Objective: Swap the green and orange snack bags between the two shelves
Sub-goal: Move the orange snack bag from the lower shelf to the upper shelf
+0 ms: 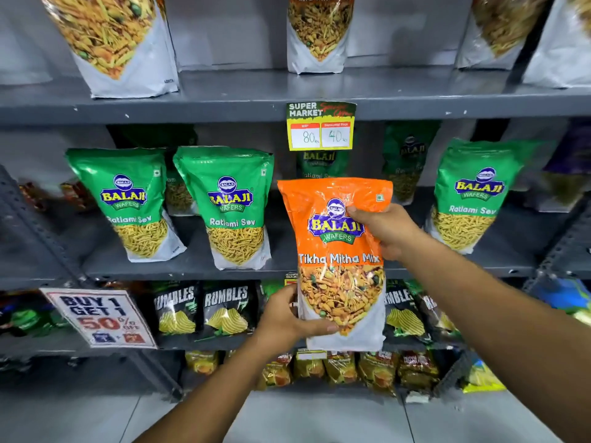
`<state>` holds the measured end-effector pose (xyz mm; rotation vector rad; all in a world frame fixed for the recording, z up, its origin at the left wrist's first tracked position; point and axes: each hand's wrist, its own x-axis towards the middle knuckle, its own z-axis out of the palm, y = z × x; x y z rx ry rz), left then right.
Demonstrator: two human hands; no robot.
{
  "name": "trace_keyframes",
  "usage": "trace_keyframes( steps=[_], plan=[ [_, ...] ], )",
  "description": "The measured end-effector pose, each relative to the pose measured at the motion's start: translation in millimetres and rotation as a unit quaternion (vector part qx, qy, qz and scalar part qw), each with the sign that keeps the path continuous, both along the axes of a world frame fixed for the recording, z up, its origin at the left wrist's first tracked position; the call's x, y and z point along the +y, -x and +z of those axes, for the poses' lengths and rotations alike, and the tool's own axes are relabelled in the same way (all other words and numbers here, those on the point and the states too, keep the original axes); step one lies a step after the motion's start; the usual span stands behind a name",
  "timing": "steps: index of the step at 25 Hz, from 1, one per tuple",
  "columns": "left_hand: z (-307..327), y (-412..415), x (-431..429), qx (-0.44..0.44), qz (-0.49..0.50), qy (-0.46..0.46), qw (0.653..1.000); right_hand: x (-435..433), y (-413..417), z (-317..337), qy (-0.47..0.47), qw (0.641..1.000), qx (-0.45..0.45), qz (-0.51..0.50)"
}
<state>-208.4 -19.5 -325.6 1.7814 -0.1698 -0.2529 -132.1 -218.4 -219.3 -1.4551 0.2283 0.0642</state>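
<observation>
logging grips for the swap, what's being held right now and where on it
The orange bag, held in both hands in front of the green-bag shelf. The right hand grips its upper right edge beside the logo; the left hand holds its lower left edge, thumb across the front.

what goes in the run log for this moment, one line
held: orange bag | left hand: lower edge | right hand: upper right | position: before green bags' shelf | placed: no
</observation>
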Motion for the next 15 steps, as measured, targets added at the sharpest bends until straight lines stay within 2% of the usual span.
trace_keyframes(
  steps=[6,15],
  plan=[
    [63.8,33.3,27.6,-0.070,-0.023,0.003,0.997,11.5,57.0,74.4,0.006,0.995,-0.102,0.005],
    [212.2,-27.9,38.8,-0.216,-0.038,0.042,0.975,29.5,45.3,236.3,0.030,0.969,-0.242,-0.025]
  ],
)
